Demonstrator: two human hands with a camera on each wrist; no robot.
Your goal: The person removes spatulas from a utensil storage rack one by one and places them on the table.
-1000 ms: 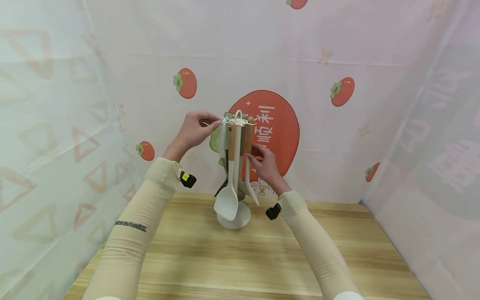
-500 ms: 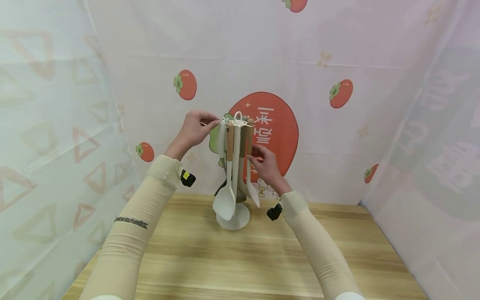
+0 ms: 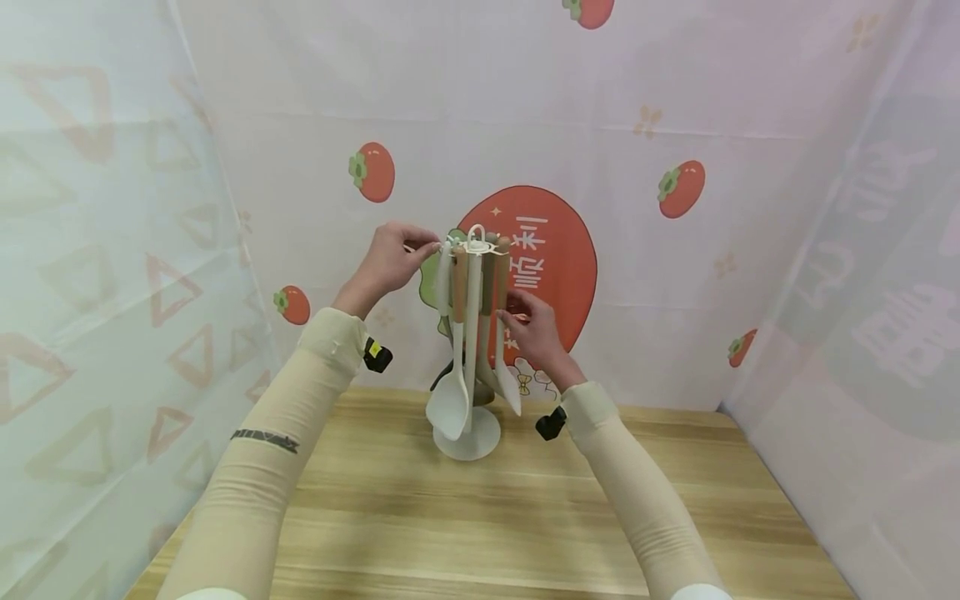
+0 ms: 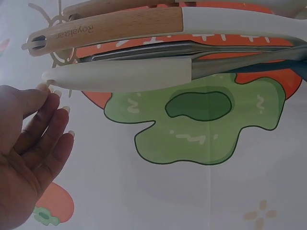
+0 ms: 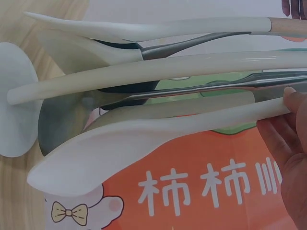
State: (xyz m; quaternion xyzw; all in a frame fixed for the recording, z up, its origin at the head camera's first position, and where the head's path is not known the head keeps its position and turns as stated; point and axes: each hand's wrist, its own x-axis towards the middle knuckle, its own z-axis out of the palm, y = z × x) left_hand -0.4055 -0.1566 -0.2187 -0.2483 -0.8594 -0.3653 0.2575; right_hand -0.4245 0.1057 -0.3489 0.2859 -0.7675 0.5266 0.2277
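A white utensil rack [image 3: 467,446] with a round base and a ring of hooks stands at the back of the table, with several utensils hanging from it. My left hand [image 3: 395,254] is at its top left, thumb and index finger pinching a hook tip at the end of a white-handled utensil [image 4: 120,75]. Lower on the right side, my right hand [image 3: 534,327] pinches the white neck of a cooking spoon [image 5: 96,155] below its wooden handle. The spoon hangs head down, its handle top at the hook ring. Another white, wooden-handled utensil [image 3: 448,406] hangs at the front.
The wood-grain table [image 3: 450,525] stretches in front of the rack. A white cloth wall [image 3: 300,192] printed with persimmons stands close behind it, and more cloth walls flank the table. Darker utensils [image 5: 62,122] hang between the rack's pole and the spoon.
The front white utensil has swung slightly left, and the spoon has shifted slightly right with my right hand. My left hand stays at the rack's top.
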